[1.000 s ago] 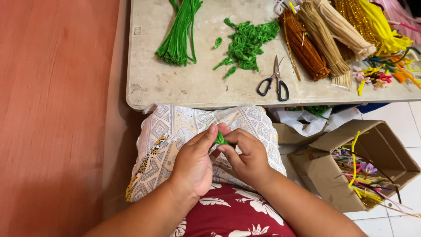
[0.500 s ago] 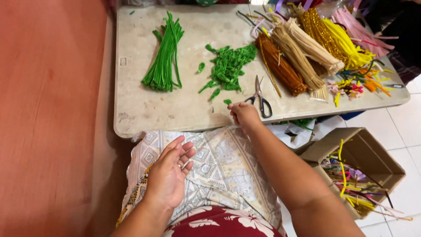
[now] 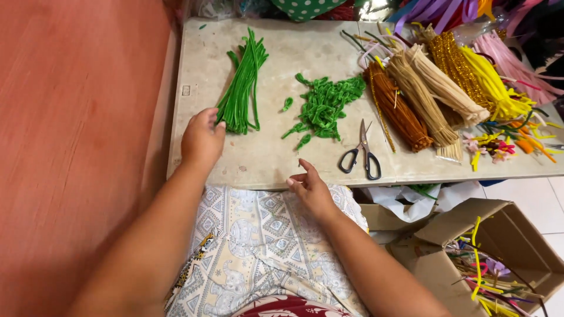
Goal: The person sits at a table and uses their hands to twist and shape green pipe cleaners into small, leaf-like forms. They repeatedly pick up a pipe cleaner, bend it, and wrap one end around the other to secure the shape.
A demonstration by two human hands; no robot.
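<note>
Though empty, right hand [image 3: 311, 188] beside table [image 3: 264, 158]

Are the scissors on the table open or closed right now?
Closed. The scissors lie flat on the table, blades together in one narrow point, black handles side by side, near no hand.

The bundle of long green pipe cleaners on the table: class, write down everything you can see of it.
The bundle of long green pipe cleaners is a loose sheaf of straight, fuzzy bright-green stems, uncut and untied. It lies flat on the pale stone-look table, running from the far edge toward the person and fanning slightly at its near end. The left hand touches that near end with its fingertips. A pile of short, bent green pieces lies apart to its right.
</note>
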